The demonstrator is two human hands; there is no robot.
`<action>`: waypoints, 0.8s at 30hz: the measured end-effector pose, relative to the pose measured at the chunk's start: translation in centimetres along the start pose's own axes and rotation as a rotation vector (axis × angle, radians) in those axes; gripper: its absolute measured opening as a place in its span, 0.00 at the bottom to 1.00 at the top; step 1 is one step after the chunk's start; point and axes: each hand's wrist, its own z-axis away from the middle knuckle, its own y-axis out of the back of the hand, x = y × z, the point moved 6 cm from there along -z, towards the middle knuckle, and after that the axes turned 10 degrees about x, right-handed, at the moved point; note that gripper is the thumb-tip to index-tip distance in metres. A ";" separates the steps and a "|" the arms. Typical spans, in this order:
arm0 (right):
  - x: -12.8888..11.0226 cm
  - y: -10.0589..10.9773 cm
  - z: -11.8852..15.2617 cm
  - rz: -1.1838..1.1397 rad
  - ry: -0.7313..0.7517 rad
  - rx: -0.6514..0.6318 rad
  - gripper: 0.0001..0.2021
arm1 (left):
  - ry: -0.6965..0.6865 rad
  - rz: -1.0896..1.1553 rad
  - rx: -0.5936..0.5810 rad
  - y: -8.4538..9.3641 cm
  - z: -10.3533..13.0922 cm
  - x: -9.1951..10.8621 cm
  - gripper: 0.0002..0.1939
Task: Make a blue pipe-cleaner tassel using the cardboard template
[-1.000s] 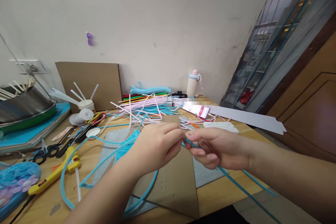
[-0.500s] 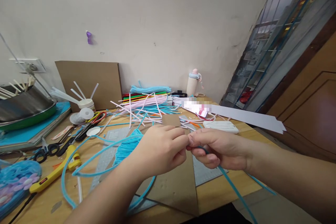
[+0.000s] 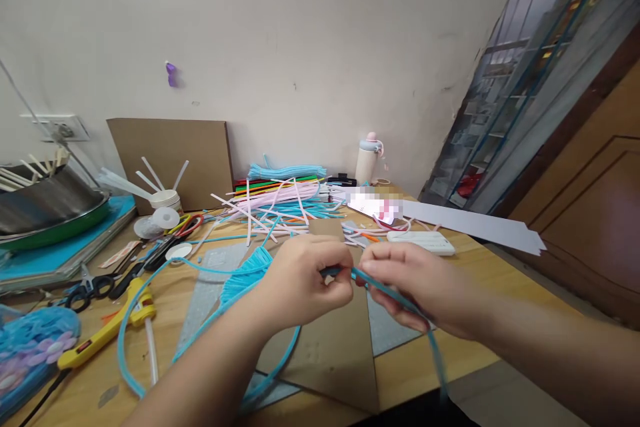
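Observation:
A long light-blue pipe cleaner [image 3: 387, 291] runs between my two hands above the cardboard. My left hand [image 3: 305, 280] is closed in a pinch on it, thumb against the curled fingers. My right hand [image 3: 415, 283] holds the same strand loosely along its fingers, and the loose end hangs down at the right. Behind my left forearm lies a piece covered in rows of blue pipe cleaner [image 3: 245, 277], partly hidden. Long blue loops curve from it across the table to the left.
Under my hands is a cardboard sheet [image 3: 340, 353] over a grey cutting mat [image 3: 213, 260]. A yellow glue gun [image 3: 100, 340] and black scissors [image 3: 87, 290] lie left. Pipe-cleaner bundles [image 3: 280, 193], a bottle [image 3: 367, 160] and a white box [image 3: 420, 242] are behind.
My hands have moved slightly apart, and the pipe cleaner now shows between them. The strand's hanging end has swung left, and a blue loop on the left has been drawn down behind my forearm.

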 end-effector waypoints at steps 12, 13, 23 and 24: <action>-1.8 -0.3 0.4 0.296 0.443 0.104 0.07 | 0.047 0.008 -0.027 -0.5 0.4 0.3 0.05; -2.4 -0.5 0.9 0.442 0.616 0.143 0.07 | 0.142 0.069 -0.075 -0.8 0.5 -0.1 0.05; -0.1 -1.2 0.2 -0.284 -0.289 -0.259 0.09 | 0.022 0.009 -0.050 0.5 0.0 -0.1 0.06; 0.0 -1.3 0.2 -0.364 -0.343 -0.304 0.08 | -0.011 -0.011 -0.041 0.6 0.0 0.0 0.07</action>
